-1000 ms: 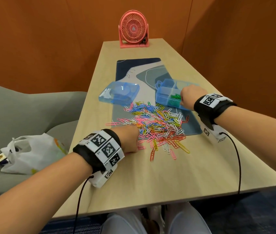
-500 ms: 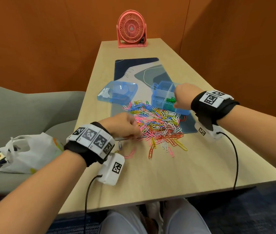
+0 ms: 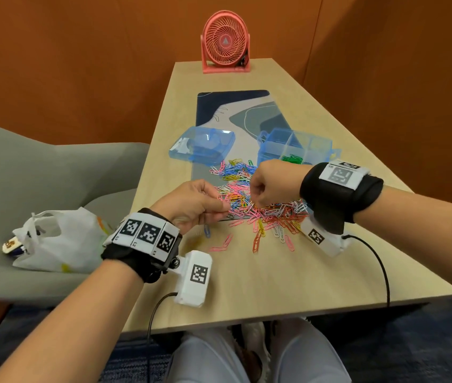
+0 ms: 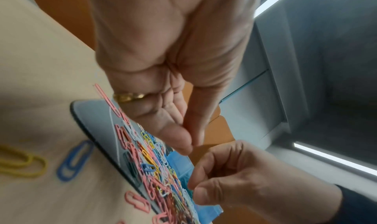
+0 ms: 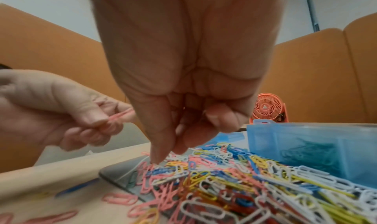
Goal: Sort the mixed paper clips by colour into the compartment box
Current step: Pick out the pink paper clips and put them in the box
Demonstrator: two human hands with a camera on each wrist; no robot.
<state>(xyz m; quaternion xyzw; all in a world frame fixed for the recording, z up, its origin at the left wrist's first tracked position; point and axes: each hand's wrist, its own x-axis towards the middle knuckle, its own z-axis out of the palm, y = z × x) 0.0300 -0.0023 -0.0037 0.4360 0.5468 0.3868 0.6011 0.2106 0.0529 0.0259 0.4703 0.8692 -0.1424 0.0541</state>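
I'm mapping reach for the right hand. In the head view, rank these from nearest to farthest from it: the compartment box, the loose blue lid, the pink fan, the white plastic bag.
From the right hand:
1. Compartment box, just beyond the hand.
2. Loose blue lid, beyond and to the left.
3. Pink fan, at the table's far end.
4. White plastic bag, far left on the grey seat.

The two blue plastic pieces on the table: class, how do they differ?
The compartment box stands open-side up on the right, divided by walls, with green clips inside. The lid lies left of it, shallower, undivided, holding no clips. Both are translucent blue and partly on the desk mat.
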